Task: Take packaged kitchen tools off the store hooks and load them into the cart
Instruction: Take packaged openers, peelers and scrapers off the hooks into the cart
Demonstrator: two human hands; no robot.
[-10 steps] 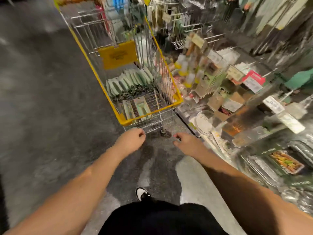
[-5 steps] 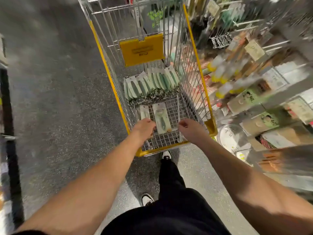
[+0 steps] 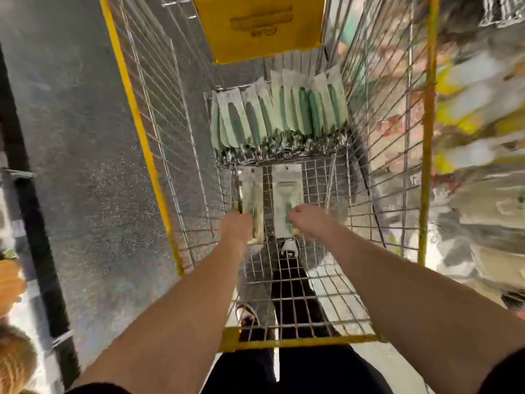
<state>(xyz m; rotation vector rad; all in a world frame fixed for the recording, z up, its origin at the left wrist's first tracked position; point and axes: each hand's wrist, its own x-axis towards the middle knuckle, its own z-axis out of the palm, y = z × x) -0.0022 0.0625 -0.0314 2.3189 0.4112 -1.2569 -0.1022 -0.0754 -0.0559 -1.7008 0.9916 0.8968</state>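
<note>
Both my arms reach down into the yellow-rimmed wire cart (image 3: 298, 342). Two flat packaged tools lie side by side on its mesh floor. My left hand (image 3: 237, 226) covers the lower end of the left package (image 3: 251, 184), its fingers hidden under the back of the hand. On the lower half of the right package (image 3: 287, 184), my right hand (image 3: 308, 217) is curled with its knuckles up. A row of several packaged green-handled tools (image 3: 279, 116) stands against the cart's far end.
A yellow sign (image 3: 258, 24) hangs on the cart's far wall. Blurred store shelves and hooks full of goods (image 3: 477, 132) run along the right side. Grey floor (image 3: 79, 137) lies to the left, with a dark shelf edge (image 3: 37, 223) at far left.
I have stepped up close to the cart. Both hands went from above its near rim down to the two flat packages on the floor of the cart.
</note>
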